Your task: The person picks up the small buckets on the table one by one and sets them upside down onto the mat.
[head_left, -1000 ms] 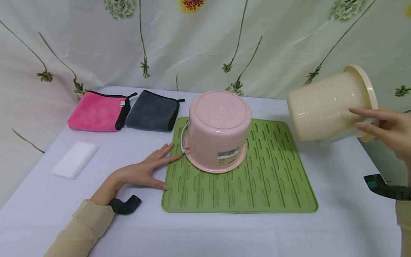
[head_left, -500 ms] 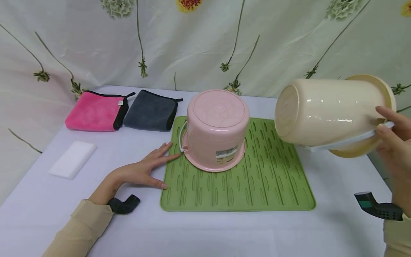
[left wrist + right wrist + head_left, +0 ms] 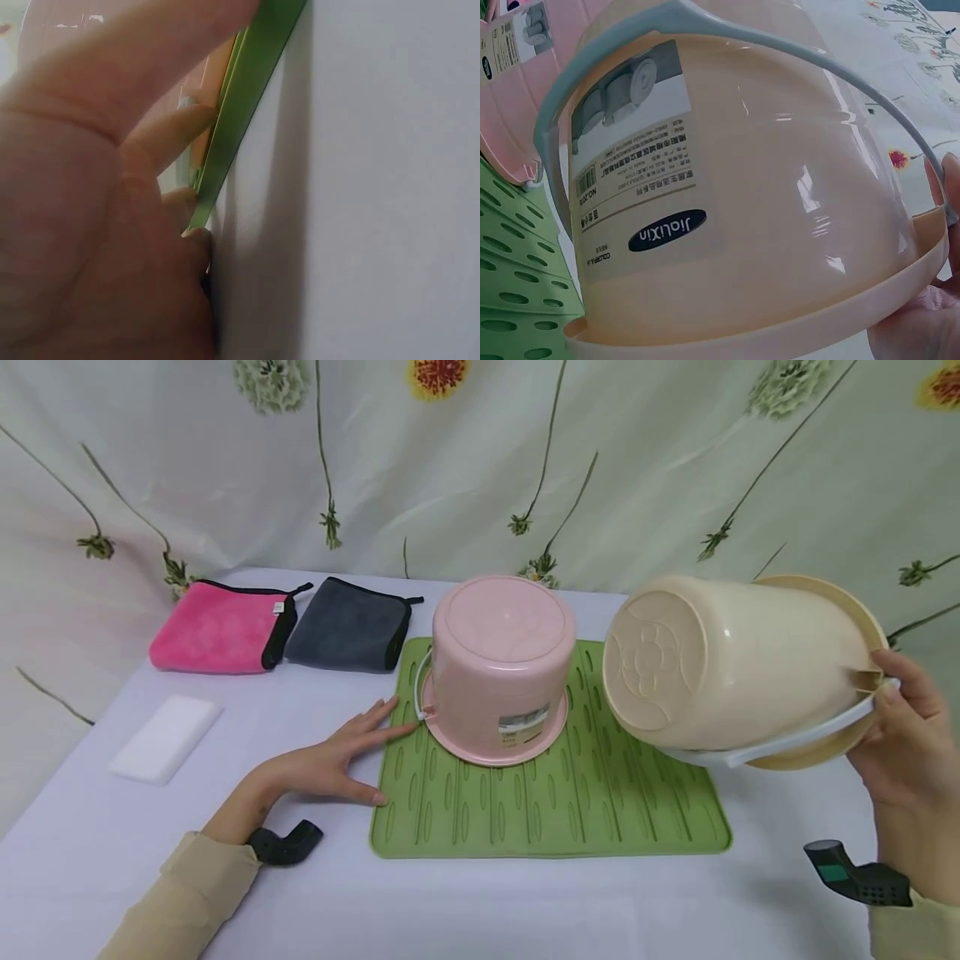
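Cream plastic is filling the right hand: its fingers are pinching the flared rim beside the pale handle. That cream bucket is tilting onto its side, hanging at the right part of the green mat. The left hand is spreading its fingers, grasping nothing, tips touching the mat's left edge. On the mat, left of centre, a pink bucket is standing upside down. Left of the mat, a dark cloth, pink cloth and white block are lying on the tabletop. Careful handling probably means tipping slowly, gripping rim and handle together, and clearing the pink one.
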The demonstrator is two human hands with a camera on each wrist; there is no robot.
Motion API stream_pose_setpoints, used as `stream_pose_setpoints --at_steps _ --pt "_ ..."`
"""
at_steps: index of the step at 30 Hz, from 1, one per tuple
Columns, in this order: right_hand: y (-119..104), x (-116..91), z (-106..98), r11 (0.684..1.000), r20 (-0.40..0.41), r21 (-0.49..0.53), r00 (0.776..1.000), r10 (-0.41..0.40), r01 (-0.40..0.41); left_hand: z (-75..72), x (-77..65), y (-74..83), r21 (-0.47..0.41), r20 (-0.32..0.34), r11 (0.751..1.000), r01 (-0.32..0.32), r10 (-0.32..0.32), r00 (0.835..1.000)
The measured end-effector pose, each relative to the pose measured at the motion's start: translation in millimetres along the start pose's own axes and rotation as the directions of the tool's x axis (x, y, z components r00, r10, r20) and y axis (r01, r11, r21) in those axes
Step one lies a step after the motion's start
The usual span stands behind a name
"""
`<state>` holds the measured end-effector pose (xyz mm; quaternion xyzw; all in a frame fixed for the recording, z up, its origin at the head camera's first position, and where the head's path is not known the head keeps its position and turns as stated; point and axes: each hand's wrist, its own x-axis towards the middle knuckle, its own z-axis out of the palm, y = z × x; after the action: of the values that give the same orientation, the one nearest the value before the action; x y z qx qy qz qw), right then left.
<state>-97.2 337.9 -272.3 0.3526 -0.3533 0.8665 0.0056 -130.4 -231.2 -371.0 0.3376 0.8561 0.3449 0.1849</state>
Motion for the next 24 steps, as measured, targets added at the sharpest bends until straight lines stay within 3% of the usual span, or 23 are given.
stream_pose_setpoints --at_steps 3,6,9,11,13,15,20,24 --pt "-1 -6 4 0.999 0.002 0.055 1.0 0.003 -0.004 -5.7 -4.1 9.0 -0.02 0.029 1.0 0.024 -0.024 0.999" --pt "-1 -10 8 0.997 -0.021 0.079 1.0 0.003 -0.001 -20.1 -15.1 30.7 -0.045 0.073 0.999 0.023 -0.019 0.997" --pt "-2 -13 10 0.997 -0.054 0.081 0.999 -0.003 0.007 -30.2 -22.7 60.8 -0.096 0.11 0.99 -0.107 0.117 0.987" --pt "-1 -12 12 0.997 -0.035 0.08 0.999 -0.004 0.007 -27.6 -20.3 80.9 -0.155 0.108 0.962 -0.224 0.242 0.964" --pt "0 -11 13 0.996 -0.007 0.091 1.0 -0.005 0.005 -17.6 -10.6 101.3 -0.217 0.095 0.924 -0.313 0.339 0.936" --pt "2 -10 14 0.994 0.02 0.112 1.0 -0.012 0.009 -3.0 5.1 120.2 -0.259 0.061 0.894 -0.365 0.392 0.918" --pt "8 -11 14 0.974 -0.006 0.218 0.998 -0.061 0.06 35.5 52.3 153.2 -0.323 -0.034 0.863 -0.388 0.399 0.916" --pt "16 -11 14 0.949 0.009 0.294 0.992 -0.126 0.118 60.9 91.4 164.7 -0.4 -0.107 0.846 -0.352 0.339 0.935"
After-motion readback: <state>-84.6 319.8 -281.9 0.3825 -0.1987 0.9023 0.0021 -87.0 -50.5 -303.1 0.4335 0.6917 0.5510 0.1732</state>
